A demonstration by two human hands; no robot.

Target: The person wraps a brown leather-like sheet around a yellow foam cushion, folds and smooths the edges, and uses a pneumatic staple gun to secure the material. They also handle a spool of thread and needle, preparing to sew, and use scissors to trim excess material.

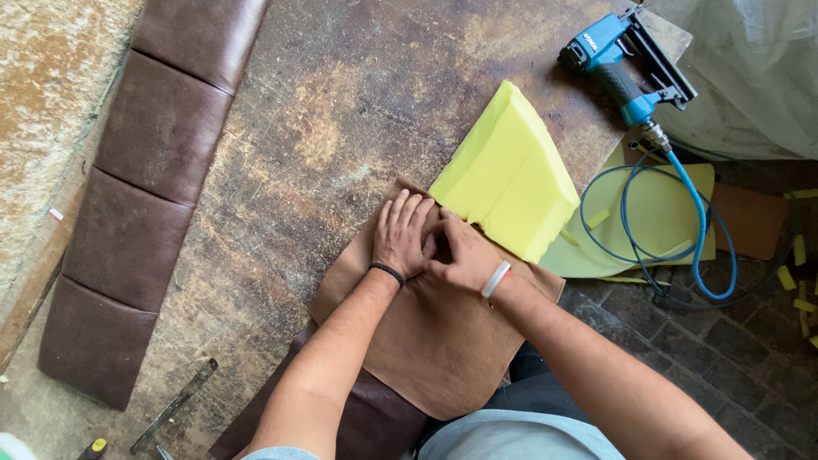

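My left hand (402, 234) lies flat, fingers together, on a brown leather piece (434, 332) spread over the worn wooden table (341, 111). My right hand (460, 253) presses right beside it, fingers bent onto the leather, its thumb touching the left hand. A thick yellow foam block (507, 175) rests on the leather's far edge, just beyond my fingertips. Whether the right hand pinches anything is hidden.
A blue pneumatic staple gun (626, 64) with a coiled blue hose (682, 230) lies at the table's far right corner. A thin yellow foam sheet (665, 209) hangs past the table edge. A long brown padded panel (145, 179) lies along the left. Foam scraps (801, 281) litter the floor at right.
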